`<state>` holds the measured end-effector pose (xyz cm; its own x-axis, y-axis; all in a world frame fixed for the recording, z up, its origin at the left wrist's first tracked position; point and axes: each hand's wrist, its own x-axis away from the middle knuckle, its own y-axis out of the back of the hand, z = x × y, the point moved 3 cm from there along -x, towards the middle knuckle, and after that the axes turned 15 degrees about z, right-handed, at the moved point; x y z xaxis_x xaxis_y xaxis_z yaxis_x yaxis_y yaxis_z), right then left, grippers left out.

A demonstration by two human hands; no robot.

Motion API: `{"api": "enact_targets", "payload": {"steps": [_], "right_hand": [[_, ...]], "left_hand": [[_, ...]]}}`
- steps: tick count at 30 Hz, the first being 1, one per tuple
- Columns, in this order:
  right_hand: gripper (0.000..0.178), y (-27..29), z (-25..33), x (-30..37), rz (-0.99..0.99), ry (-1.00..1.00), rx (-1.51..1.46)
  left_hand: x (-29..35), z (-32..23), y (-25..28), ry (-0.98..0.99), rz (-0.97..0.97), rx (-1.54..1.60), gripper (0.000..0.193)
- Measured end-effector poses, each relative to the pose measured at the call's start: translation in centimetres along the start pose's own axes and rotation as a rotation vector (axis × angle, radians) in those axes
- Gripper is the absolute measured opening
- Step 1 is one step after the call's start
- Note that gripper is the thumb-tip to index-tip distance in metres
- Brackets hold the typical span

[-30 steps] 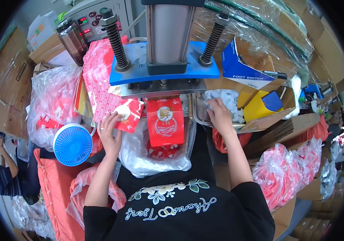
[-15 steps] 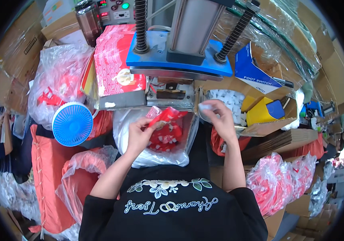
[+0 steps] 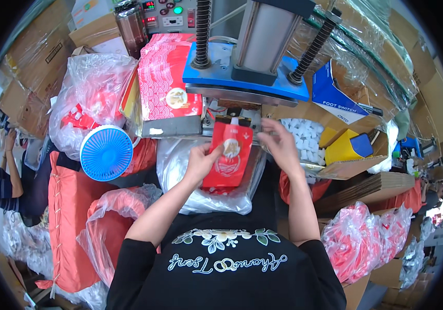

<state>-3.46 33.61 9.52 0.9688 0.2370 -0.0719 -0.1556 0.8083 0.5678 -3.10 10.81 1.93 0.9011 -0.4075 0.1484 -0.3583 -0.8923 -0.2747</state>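
Observation:
A flat red pouch [image 3: 230,164] with a gold-and-white round print stands raised in front of the press [image 3: 247,95]. My left hand [image 3: 202,163] pinches its left side, thumb across the front. A small white spout [image 3: 234,121] shows at the pouch's top edge, close to the metal fixture under the press plate. My right hand [image 3: 282,145] hovers just right of the pouch, fingers bent and apart, with nothing visible in them; they are slightly blurred. Below the pouch, a plastic-lined bin [image 3: 180,194] is partly hidden.
A pile of white spouts [image 3: 304,135] lies right of my right hand, beside a yellow container [image 3: 345,147]. Red printed pouches [image 3: 162,77] are stacked left of the press. A blue fan [image 3: 107,153] and a bagged heap [image 3: 95,77] stand farther left. Flattened cardboard [image 3: 369,191] is at right.
The pouch has gone from folded over in my left hand to upright against the fixture, with a spout at its top. My right hand has let go of the white piece it held.

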Motion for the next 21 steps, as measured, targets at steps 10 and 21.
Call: {"api": "enact_targets", "payload": {"steps": [10, 21], "right_hand": [[0.023, 2.6, -7.0, 0.1, -0.116, -0.03, 0.646], [0.019, 2.7, -6.3, 1.2, -0.206, -0.043, -0.186]], "left_hand": [[-3.2, -0.7, 0.5, 0.078, -0.056, 0.285, 0.025], [1.5, -3.8, 10.3, -0.357, -0.366, -1.343, 0.033]]}}
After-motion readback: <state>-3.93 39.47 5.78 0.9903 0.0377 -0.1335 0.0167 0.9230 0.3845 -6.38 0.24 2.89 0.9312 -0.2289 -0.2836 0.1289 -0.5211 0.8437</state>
